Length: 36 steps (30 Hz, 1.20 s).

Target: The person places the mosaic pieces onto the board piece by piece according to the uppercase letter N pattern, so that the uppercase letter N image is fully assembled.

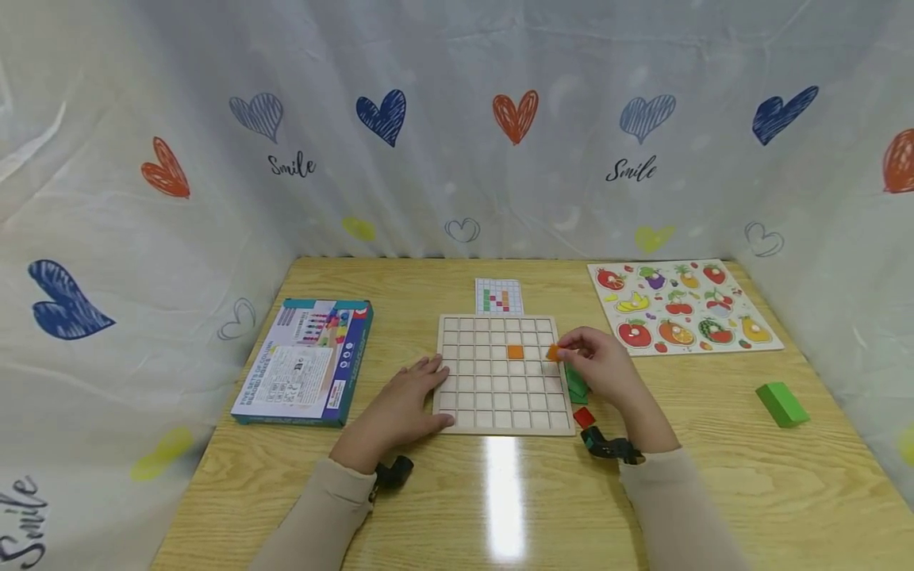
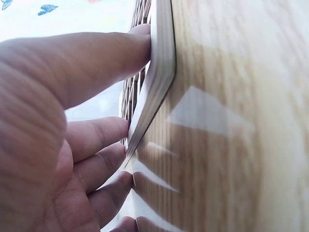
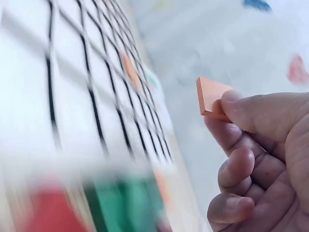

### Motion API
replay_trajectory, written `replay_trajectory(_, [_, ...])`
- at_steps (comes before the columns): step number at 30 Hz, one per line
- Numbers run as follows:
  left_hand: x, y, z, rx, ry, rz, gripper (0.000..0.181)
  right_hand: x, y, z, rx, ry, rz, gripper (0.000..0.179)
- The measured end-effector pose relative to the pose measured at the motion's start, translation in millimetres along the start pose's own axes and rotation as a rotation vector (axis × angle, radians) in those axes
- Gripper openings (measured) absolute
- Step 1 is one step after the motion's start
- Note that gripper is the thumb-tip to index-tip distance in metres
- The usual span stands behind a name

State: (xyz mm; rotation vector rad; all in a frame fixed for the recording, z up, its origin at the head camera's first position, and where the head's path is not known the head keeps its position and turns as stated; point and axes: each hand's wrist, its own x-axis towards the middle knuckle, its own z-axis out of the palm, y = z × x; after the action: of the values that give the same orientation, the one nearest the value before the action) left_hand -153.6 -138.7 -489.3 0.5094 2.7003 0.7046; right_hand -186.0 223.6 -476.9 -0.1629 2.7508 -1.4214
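Observation:
A wooden grid board (image 1: 467, 388) lies flat at the middle of the table. My left hand (image 1: 407, 400) rests at its left side, thumb at the near corner and fingertips along the edge; the left wrist view shows the thumb (image 2: 101, 60) against the rim. Between thumb and index finger, my right hand (image 1: 603, 369) pinches an orange square tile (image 3: 212, 99), held over the board's right edge. Another orange tile (image 1: 515, 352) sits in a cell in the upper right part of the grid. Green tiles (image 1: 576, 385) lie beside the board, partly hidden under the right hand, with a red tile (image 1: 584, 417) nearer.
Behind the board lies a card (image 1: 498, 296) printed with a coloured grid pattern. A flat toy box (image 1: 300, 365) is on the left. At back right is a fruit picture puzzle board (image 1: 685, 309), and a green block (image 1: 782, 404) stands near the right edge.

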Motion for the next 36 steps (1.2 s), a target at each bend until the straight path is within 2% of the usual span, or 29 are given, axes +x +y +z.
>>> replay_trajectory(5, [0.4,2.7,-0.6,-0.001,-0.007,0.005,0.082,15.1,-15.0,33.6,-0.032,-0.065,0.005,0.009])
replay_trajectory(10, [-0.6,4.7,-0.7,-0.004,-0.011,0.002,0.082,19.8,-15.1,48.4,-0.032,-0.105,0.000,0.007])
replay_trajectory(18, [-0.1,4.5,-1.9,-0.001,0.001,-0.005,0.082,20.0,-13.2,56.1,-0.030,-0.110,-0.009,0.006])
replay_trajectory(25, [-0.2,4.9,-2.4,-0.011,0.000,-0.018,0.082,20.0,-11.5,55.0,-0.055,-0.133,-0.032,0.008])
replay_trajectory(36, [-0.5,4.3,-2.0,-0.010,0.001,-0.010,0.082,20.4,-9.4,55.8,-0.108,-0.125,-0.076,0.009])
